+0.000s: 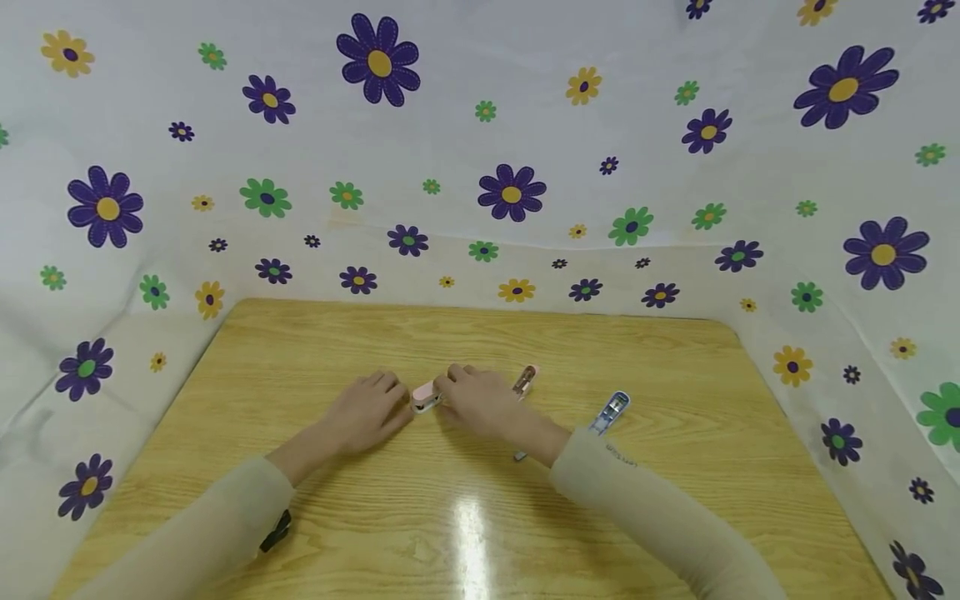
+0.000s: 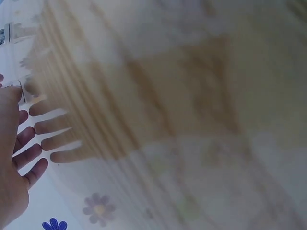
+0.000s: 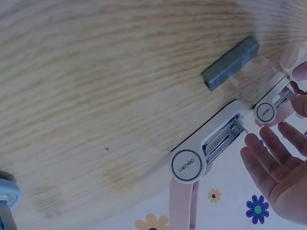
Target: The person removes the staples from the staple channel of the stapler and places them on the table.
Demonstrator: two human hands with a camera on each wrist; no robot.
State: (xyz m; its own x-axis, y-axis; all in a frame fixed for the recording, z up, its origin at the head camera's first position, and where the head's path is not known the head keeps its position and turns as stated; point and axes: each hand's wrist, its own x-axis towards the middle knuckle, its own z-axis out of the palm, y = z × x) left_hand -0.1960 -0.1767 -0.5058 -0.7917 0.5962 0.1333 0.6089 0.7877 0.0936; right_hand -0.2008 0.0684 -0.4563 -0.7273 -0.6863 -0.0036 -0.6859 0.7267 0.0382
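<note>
A small pink-and-white stapler (image 1: 426,397) lies between my two hands near the middle of the table. My left hand (image 1: 367,412) has its thumb and forefinger at the stapler's left end, the other fingers fanned out in the left wrist view. At the opposite end, my right hand (image 1: 480,404) pinches it; in the right wrist view the stapler (image 3: 266,111) is swung open, thumb and forefinger beside its metal staple channel. A second pink stapler (image 3: 187,165), also opened out, lies just beyond the right hand's lower fingers. A grey block of staples (image 3: 230,63) sits near it.
To the right of the right forearm rests a blue stapler (image 1: 611,411), partly covered by the sleeve. The wooden table (image 1: 300,333) is backed by a flowered white cloth (image 1: 450,150) on the far side and both flanks.
</note>
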